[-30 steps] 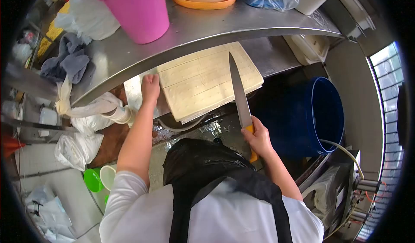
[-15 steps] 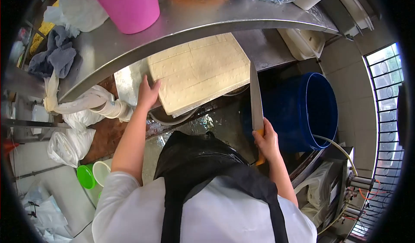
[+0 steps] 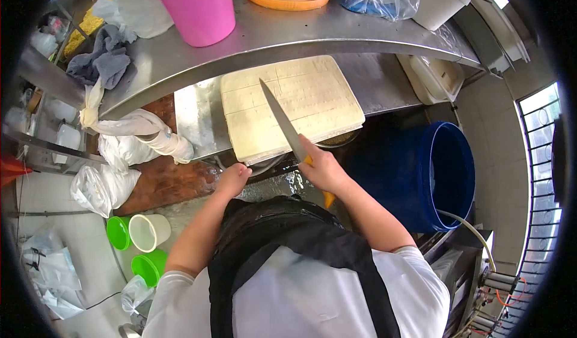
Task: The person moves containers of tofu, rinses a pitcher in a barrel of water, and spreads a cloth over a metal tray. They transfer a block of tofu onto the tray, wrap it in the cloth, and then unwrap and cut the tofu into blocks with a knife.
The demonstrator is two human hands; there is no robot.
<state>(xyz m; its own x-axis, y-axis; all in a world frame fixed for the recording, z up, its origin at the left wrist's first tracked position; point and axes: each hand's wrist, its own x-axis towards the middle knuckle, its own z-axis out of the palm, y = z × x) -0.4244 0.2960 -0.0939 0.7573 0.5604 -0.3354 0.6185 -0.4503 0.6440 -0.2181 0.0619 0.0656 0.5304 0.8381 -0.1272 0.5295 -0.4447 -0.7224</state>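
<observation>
2 bare hands, 1 pale slab. Right hand: clenched fully around the yellow handle of a long knife. Held low and close to the body, probably to send the blade slantwise over the tofu slab, tip toward the far left corner, heel at the near edge. Impossible to tell whether resting on the surface or hovering just above it.

Left hand: loosely curled at the near edge of the steel counter, just beside the slab's near left corner and apart from the slab itself. Fingers bent under, nothing plainly gripped, and no telling for certain with the palm side hidden. Likely kept there to be clear of the blade.

As for the slab: flat on the middle of the counter, far edge tucked beneath the front lip of the upper shelf, near edge jutting slightly past the counter's near edge, above a metal bowl rim. Set that close, in all likelihood, for easy reach from a standing position.

Cream-white, thick, rectangular, with softly rounded corners. Matt on top, dimpled in rows, scored by straight lines into strips and blocks, yet holding together as 1 piece. Thin pale sheet visible under the near edge.

Off the counter's right end, a blue barrel; up on the shelf, a pink bucket.
</observation>
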